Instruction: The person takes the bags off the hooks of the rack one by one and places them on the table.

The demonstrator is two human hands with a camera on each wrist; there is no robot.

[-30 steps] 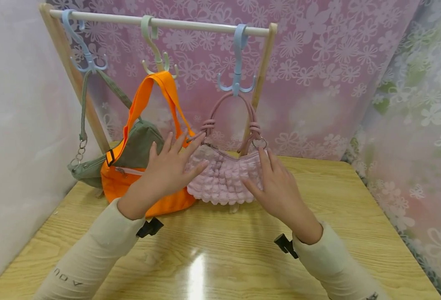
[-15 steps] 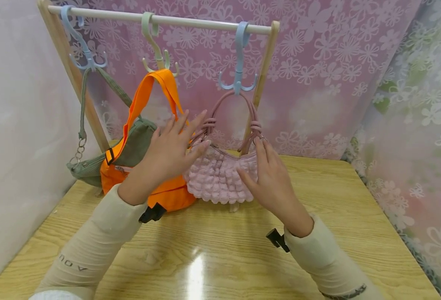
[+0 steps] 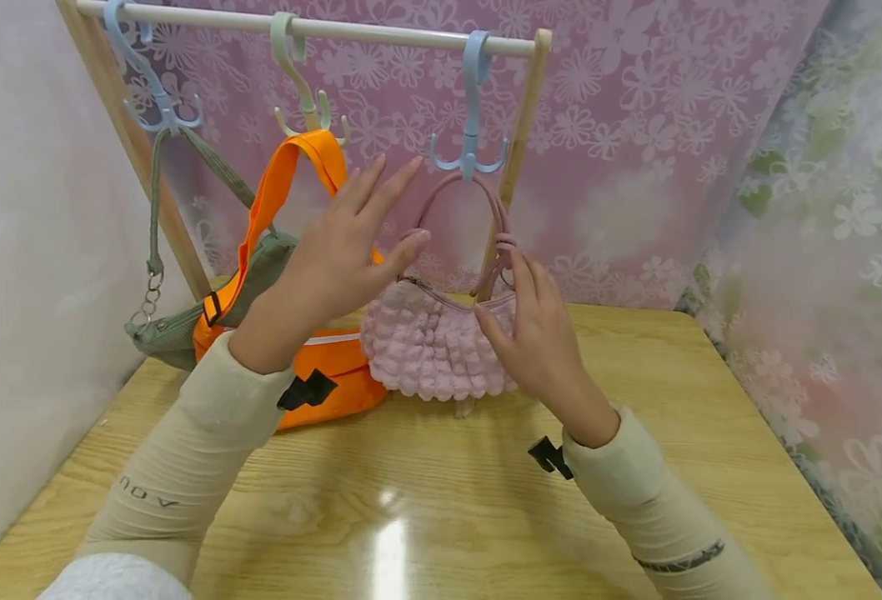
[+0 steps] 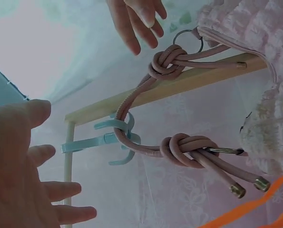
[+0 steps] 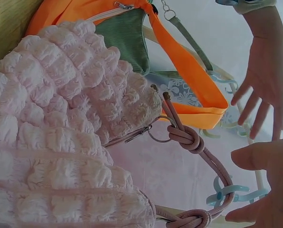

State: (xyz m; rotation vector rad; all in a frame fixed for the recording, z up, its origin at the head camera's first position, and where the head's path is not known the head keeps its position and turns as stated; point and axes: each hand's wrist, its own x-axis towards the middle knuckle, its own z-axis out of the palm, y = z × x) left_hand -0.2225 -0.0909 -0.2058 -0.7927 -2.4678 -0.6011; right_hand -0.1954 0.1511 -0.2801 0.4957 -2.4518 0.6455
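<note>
A pink puffy handbag (image 3: 441, 350) hangs by its knotted cord handle (image 4: 165, 64) from the blue hook (image 3: 470, 125) at the rack's right end. My left hand (image 3: 328, 254) is raised in front of the orange bag (image 3: 336, 379), fingers straight and spread, holding nothing. Its fingertips reach up toward the pink handle's left side. By the pink bag's right side is my right hand (image 3: 542, 333), its fingers extended near the right handle knot. In both wrist views the hands look apart from the bag, with bare space around the fingers.
On the left a green bag (image 3: 178, 329) hangs from another blue hook (image 3: 159, 92), partly behind the orange one. A pale green hook (image 3: 302, 83) carries the orange strap. The white rail (image 3: 381, 32) spans wooden posts above the wooden table (image 3: 441, 500).
My left hand has risen from the pink bag's upper left side to about handle height. The right hand has moved slightly up and left. The view has tilted down a little.
</note>
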